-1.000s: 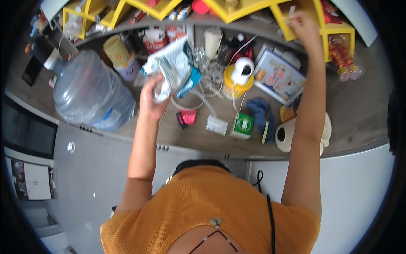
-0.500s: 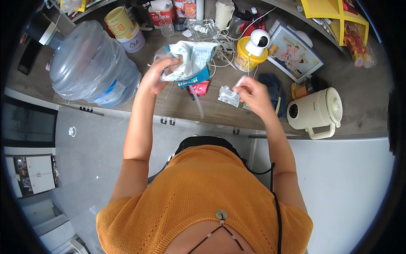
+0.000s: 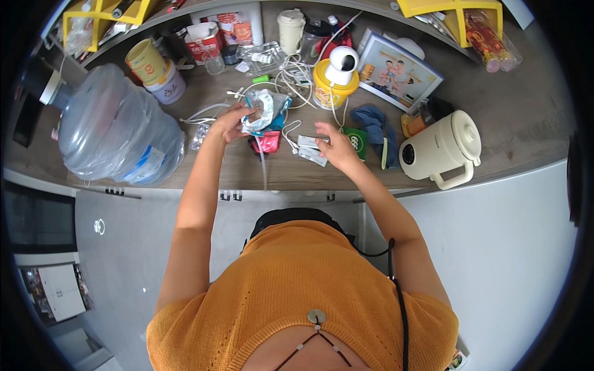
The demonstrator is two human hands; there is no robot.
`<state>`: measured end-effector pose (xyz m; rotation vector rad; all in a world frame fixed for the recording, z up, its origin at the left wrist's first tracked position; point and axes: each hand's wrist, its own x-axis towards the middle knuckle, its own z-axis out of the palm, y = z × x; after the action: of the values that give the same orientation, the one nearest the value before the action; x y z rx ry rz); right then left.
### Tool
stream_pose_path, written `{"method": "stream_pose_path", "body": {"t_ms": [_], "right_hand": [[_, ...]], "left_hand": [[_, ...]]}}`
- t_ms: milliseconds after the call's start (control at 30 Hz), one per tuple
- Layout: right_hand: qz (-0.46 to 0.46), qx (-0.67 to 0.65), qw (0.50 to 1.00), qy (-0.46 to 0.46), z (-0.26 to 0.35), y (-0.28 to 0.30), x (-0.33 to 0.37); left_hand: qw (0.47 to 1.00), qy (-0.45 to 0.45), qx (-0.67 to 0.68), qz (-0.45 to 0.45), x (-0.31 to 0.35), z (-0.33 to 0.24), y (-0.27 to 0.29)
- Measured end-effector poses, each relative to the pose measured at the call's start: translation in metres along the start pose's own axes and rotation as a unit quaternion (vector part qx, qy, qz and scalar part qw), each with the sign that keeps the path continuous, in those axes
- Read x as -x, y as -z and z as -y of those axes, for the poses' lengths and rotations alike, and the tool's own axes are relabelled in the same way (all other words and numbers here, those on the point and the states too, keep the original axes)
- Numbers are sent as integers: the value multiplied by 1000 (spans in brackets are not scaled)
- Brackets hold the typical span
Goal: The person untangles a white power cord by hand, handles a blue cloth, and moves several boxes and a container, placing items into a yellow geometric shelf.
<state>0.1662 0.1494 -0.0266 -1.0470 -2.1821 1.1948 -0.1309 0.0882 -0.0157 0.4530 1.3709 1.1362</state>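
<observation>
My left hand [image 3: 230, 122] is closed on the edge of a crumpled white-and-blue plastic package [image 3: 265, 110], held at the desk's middle. Its opening faces up and its inside looks whitish. Just right of it, my right hand [image 3: 335, 148] is open, thumb and fingers apart, beside small white packets [image 3: 311, 151] on the desk. No object shows between its fingers. Below the package lie a pink-red packet [image 3: 267, 142] and a clear tube [image 3: 262, 166]. A green box [image 3: 355, 142] is partly hidden behind my right hand.
A large water jug [image 3: 117, 123] fills the desk's left side. Tangled white cables [image 3: 292, 79] lie behind the package. A yellow tub [image 3: 328, 93] carries a white camera [image 3: 341, 65]. To the right are blue cloth [image 3: 374, 127], a cream kettle [image 3: 436, 151] and a framed photo [image 3: 401, 73].
My right hand has gone from pinching a small white item to open fingers by the packets. My left hand has lowered the package toward the desk. The view has shifted.
</observation>
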Motion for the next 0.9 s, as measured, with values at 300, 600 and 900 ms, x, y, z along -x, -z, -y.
{"method": "stream_pose_path", "body": {"t_ms": [300,600,900], "right_hand": [[-146,-67,987,-13,-40,47,63],[-252,276,925,-75,-114,85,75],[-227,393,874,-172,-134,83,42]], "left_hand": [[992,-37,-121,-24,-46,10,-27],[954,-234,-62,-176,-47,35,-31],[932,-306,-71,-183,-20,59,-53]]}}
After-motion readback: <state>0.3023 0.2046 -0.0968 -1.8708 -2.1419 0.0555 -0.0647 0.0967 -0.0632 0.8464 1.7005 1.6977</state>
